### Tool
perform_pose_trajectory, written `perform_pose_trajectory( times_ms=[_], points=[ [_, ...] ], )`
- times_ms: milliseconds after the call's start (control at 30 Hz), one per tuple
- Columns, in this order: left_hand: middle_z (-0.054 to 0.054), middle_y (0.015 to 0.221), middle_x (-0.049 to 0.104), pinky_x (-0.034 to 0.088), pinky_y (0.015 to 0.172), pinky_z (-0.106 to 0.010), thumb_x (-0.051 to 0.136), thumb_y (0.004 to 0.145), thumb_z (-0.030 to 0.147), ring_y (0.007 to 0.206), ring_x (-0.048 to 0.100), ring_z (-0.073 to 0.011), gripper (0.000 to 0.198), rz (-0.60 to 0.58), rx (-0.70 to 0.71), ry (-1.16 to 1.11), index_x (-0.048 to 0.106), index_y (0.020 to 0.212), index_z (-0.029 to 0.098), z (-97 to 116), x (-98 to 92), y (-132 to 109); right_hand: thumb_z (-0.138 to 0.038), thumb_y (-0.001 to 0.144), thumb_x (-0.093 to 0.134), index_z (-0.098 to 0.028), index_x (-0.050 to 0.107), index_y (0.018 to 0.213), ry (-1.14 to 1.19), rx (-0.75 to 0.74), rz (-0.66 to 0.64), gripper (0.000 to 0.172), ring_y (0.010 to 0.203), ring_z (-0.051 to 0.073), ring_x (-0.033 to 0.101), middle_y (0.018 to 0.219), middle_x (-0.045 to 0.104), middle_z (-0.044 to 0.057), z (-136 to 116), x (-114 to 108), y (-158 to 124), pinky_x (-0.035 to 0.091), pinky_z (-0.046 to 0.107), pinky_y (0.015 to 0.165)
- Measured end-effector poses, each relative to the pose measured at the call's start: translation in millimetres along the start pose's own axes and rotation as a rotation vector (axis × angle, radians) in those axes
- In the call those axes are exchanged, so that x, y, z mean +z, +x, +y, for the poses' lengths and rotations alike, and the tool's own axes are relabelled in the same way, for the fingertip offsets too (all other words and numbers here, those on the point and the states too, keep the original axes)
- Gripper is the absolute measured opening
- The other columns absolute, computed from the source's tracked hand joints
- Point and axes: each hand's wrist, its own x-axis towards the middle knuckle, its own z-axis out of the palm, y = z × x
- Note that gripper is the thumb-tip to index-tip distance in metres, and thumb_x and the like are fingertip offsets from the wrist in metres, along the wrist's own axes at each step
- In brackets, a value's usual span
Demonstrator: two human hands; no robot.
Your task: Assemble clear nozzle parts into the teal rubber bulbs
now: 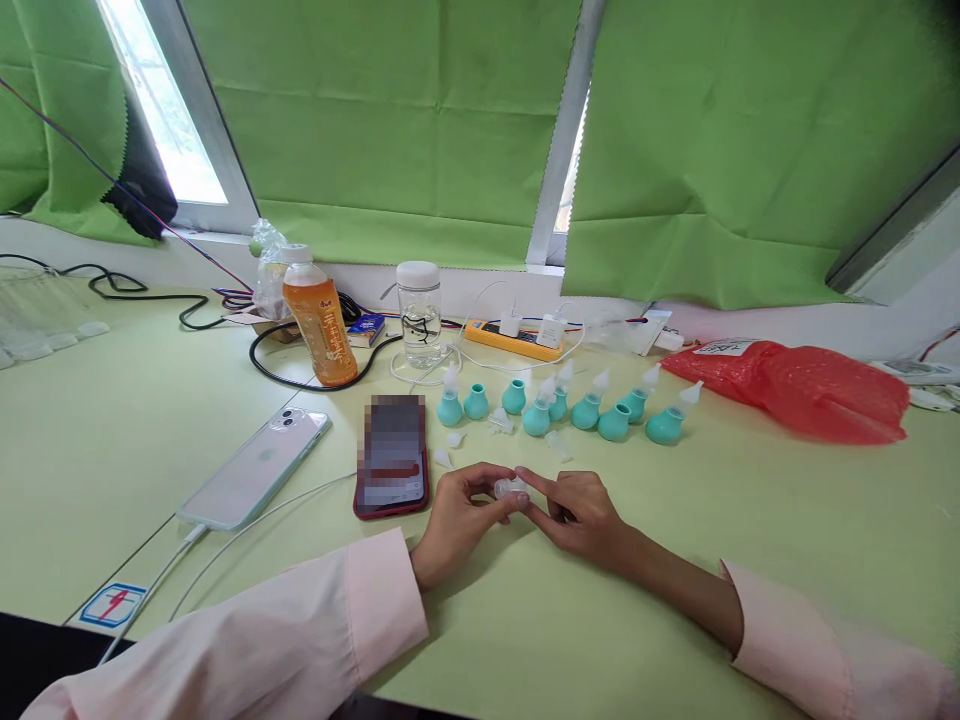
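A small clear plastic nozzle piece (pixel 510 488) is pinched between my two hands above the table. My left hand (pixel 459 515) closes its thumb and fingers on one side of it. On the other side, my right hand (pixel 583 510) presses finger and thumb against the piece, hiding part of it. Just beyond the hands stand several teal squeeze bulbs (pixel 586 411). Some carry a clear pointed tip (pixel 601 382); others, such as the open-necked bulb (pixel 475 402), have none. Loose clear plastic pieces (pixel 501 421) lie between the bulbs and my hands.
A red-cased phone (pixel 391 500) lies left of my hands, with a pale phone (pixel 255 470) on a cable beyond it. Behind stand an orange drink bottle (pixel 321 330), a clear bottle (pixel 420 320) and a yellow power strip (pixel 517 342). A red plastic bag (pixel 810 390) lies right.
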Motion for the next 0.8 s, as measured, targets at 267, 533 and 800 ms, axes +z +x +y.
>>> perform_pose_trajectory(
  times_ms=[267,533,800],
  points=[
    [-0.007,0.077,0.064,0.047,0.055,-0.023,0.064,0.063,0.027,0.059,0.056,-0.0125,0.032,-0.006,-0.017,0.022,0.062,0.091,0.011,-0.1,0.1,-1.8,-0.02,0.074,0.056,-0.019,0.052,0.109,0.021,0.001,-0.023,0.036,0.037,0.006,0.035,0.039,0.04,-0.009,0.7,-1.0,0.7,0.03,0.019,0.042],
    [-0.008,0.081,0.064,0.047,0.055,-0.024,0.064,0.063,0.025,0.058,0.055,-0.012,0.029,0.007,-0.008,0.013,0.063,0.089,0.011,3.1,1.1,-3.3,-0.018,0.075,0.055,-0.017,0.049,0.113,0.077,0.009,-0.033,0.038,0.039,0.007,0.035,0.041,0.039,-0.009,3.0,2.7,-2.6,0.029,0.02,0.042],
    [-0.006,0.081,0.063,0.048,0.06,-0.023,0.064,0.062,0.026,0.07,0.057,-0.0149,0.027,0.043,0.049,0.084,0.062,0.085,0.013,0.4,1.2,-3.5,-0.021,0.074,0.055,-0.018,0.048,0.111,0.127,0.197,0.009,0.037,0.035,0.005,0.032,0.042,0.036,-0.011,-6.4,2.0,-0.2,0.034,0.016,0.042]
  ],
)
